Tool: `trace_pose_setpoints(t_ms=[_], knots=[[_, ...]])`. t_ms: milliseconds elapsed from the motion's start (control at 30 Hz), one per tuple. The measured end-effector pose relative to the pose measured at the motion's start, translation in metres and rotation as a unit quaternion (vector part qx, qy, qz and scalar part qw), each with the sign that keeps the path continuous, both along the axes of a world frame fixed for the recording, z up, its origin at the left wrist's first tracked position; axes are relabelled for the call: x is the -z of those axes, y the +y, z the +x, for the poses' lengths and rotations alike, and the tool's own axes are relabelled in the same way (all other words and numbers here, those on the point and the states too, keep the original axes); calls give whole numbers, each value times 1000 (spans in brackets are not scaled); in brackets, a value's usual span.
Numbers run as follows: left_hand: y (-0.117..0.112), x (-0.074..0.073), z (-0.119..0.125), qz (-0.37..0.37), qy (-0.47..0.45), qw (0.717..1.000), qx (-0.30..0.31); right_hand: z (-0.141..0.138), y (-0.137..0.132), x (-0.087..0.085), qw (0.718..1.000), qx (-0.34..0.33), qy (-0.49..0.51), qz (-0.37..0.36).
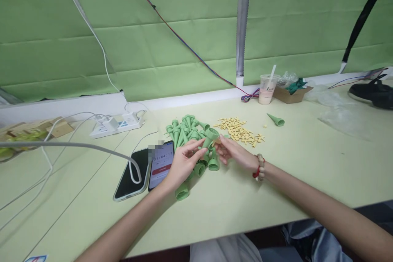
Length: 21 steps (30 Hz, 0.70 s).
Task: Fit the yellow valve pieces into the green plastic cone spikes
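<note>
My left hand (183,160) grips a hollow green plastic spike (211,135) between thumb and fingers, its wide round opening tilted up. Close against it, my right hand (235,152), with a beaded bracelet at the wrist, pinches a small yellow plastic piece (217,141), partly hidden by the fingers. Beneath and behind both hands lies a heap of similar green spikes (181,133); some point their open ends toward me. Just beyond my right hand, many small yellow pieces (238,129) are spread in a loose pile. A single green spike (277,120) lies apart on the right.
Two phones (132,176) lie left of my left hand, one showing a timer (161,161). White cables run to a power strip (118,127). At the back stand a drink cup (267,90) and a small cardboard box (290,95); plastic bags (340,118) lie to the right.
</note>
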<state>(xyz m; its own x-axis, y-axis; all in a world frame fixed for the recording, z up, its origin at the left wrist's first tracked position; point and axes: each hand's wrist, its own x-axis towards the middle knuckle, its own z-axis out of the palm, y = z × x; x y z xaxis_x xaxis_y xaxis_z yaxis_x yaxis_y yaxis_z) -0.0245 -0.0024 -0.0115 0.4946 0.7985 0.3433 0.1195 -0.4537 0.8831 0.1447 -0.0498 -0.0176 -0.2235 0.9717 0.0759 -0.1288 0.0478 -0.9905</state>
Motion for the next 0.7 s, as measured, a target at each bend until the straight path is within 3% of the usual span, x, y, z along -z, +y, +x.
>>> trace_pose_setpoints(t_ms=[133,300,400,500,567,700], knots=[[1,2,1,-10,-8,1000,7,0,0,5,1000,0,10,18],[1,2,-1,68,4,997,21,1,-6,-2,978,-75,162,-106],[-1,0,-2,126,5,991,34,3,-8,-7,966,-111,181,-145],[-3,-2,-3,119,18,992,27,1,-9,-7,989,-88,84,-80],[-4,-2,-3,77,25,997,8,-1,-9,-5,1000,-21,-17,7],[-3,-1,-2,-15,26,1000,8,-3,-11,-1,964,116,-178,159]])
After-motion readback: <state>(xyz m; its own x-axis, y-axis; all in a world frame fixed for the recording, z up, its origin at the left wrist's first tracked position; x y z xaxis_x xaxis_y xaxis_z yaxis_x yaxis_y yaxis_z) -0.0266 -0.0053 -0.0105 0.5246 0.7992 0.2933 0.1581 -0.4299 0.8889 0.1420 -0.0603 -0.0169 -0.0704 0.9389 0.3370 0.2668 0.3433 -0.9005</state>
